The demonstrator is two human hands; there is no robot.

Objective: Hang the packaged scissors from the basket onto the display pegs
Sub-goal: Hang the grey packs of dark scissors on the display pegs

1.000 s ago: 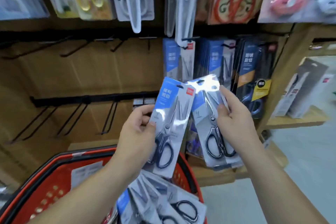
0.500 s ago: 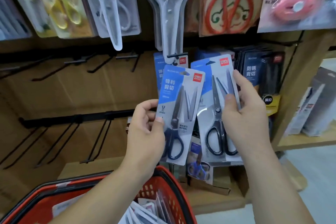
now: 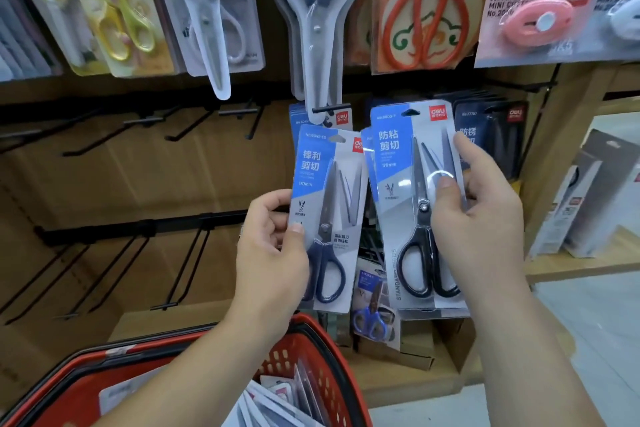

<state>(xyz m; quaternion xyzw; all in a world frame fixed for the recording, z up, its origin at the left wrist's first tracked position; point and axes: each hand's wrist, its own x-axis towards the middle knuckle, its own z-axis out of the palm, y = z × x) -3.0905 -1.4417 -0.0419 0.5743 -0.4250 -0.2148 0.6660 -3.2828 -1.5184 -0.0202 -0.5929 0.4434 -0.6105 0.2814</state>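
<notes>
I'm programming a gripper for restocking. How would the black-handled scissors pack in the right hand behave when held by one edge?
Probably fairly stiff: the black-handled scissors pack looks flat though the right hand pinches only one edge. Its glossy blister shows glare, so likely slippery. The handles sit low, so it should hang bottom-heavy.

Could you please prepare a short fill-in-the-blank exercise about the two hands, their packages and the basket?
1. The right hand holds the right package, whose scissors have ____ handles.
2. The left hand holds the left package, whose scissors have dark ____ handles.
3. The basket below the hands is ____.
4. The orange-handled scissors hang ____ both hands.
Missing words: black, blue, red, above.
</notes>
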